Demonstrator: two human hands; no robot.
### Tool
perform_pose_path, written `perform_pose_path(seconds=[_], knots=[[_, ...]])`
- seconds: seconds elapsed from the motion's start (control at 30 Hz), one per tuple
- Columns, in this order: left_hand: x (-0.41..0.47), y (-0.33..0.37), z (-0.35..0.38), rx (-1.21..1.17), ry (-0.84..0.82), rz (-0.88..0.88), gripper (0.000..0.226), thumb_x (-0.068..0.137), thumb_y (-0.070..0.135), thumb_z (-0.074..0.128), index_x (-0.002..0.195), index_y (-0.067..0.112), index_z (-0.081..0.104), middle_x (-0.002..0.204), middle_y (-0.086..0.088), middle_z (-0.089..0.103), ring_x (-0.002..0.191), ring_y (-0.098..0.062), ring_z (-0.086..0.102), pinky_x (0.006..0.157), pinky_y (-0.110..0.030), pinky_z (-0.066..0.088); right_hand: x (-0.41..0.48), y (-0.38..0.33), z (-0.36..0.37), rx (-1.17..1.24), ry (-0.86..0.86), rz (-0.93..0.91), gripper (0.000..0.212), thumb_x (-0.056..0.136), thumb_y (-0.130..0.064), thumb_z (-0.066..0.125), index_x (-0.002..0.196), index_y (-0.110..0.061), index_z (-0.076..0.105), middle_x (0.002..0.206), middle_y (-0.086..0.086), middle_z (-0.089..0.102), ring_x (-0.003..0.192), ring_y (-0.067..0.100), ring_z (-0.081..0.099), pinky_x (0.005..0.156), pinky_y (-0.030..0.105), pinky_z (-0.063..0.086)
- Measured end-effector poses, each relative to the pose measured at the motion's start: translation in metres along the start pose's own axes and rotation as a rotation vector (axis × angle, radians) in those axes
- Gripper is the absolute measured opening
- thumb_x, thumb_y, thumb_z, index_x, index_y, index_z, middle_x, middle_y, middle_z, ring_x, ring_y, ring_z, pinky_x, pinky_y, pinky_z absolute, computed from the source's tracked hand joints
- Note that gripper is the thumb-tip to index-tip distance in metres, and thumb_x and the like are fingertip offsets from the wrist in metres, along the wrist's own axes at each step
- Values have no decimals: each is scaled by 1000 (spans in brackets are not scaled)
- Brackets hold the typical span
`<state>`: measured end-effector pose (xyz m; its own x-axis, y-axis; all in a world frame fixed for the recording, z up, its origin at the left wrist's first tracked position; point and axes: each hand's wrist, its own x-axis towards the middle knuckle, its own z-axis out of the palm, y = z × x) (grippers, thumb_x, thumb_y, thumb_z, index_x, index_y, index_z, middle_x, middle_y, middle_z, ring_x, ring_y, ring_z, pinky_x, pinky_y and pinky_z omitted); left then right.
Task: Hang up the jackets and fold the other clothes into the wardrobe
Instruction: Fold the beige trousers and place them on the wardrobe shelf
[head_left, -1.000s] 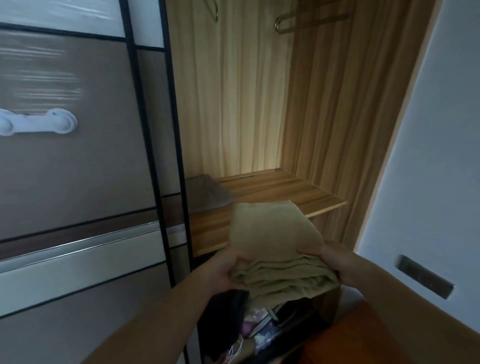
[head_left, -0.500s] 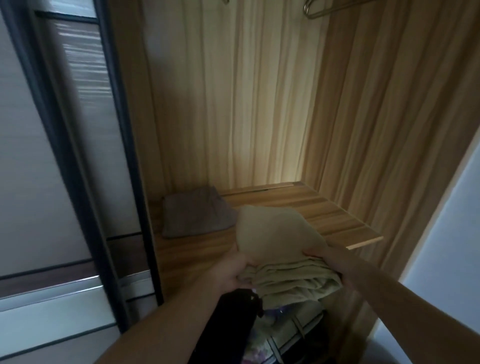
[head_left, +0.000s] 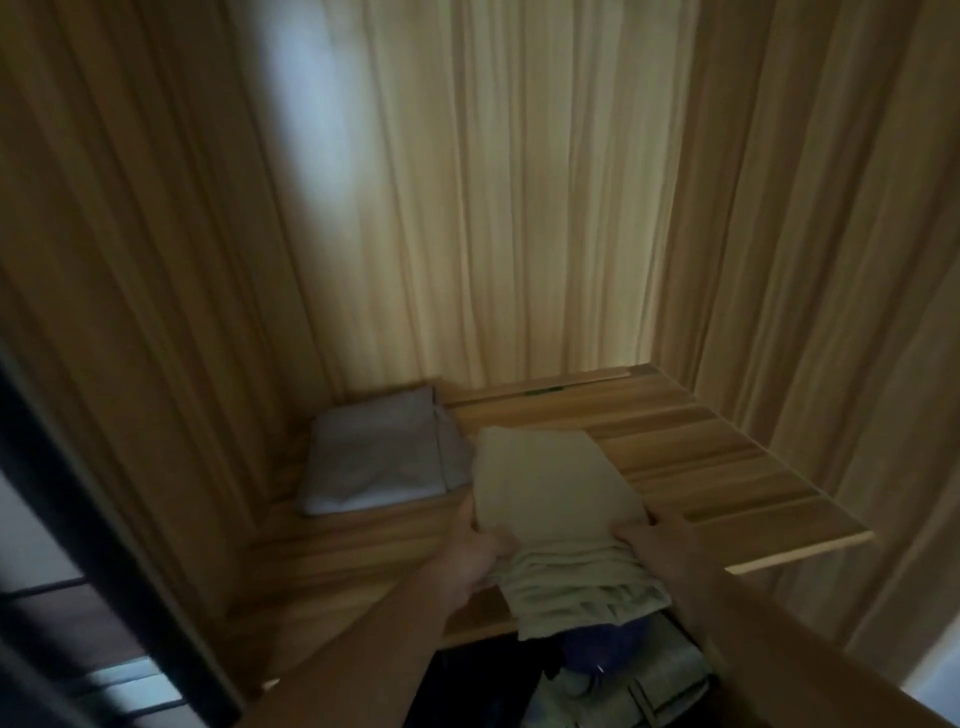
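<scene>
Olive garment (head_left: 556, 483), folded flat in layers, grasped at its sides by left grip (head_left: 475, 558) and right grip (head_left: 644, 538).

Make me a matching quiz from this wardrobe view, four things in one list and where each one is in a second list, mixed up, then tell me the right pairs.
Things
1. beige folded garment
2. grey folded garment
3. right hand
4. blue item

Places
A. lying flat in the back left corner of the wooden shelf
B. under the shelf, below its front edge
C. held at both sides, overhanging the shelf's front edge
D. gripping the beige garment's right side

Pairs: 1-C, 2-A, 3-D, 4-B
</scene>
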<state>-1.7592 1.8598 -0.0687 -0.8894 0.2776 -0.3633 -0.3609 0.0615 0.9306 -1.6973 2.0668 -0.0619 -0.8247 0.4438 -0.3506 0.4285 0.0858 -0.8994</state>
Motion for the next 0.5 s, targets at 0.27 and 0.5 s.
perform_pose_path(seconds=[0.27,0.5], knots=[[58,-14,11,1106,162,375,86,93,45,54,154,35,-6,163,0,-10,149,-27,-3,121,-46,10,46,7,33,-806,107,-431,54,97,-40,36,149,-31,27,156,-1,27,140,29,30,111,47,32],[99,-32,46,1429,-132,293,63,99,57,11,151,36,-18,157,1,-31,143,-25,-32,117,-51,-17,71,16,43,-1191,14,-529,86,74,-53,-14,150,-41,23,161,-14,13,150,19,6,115,46,19]])
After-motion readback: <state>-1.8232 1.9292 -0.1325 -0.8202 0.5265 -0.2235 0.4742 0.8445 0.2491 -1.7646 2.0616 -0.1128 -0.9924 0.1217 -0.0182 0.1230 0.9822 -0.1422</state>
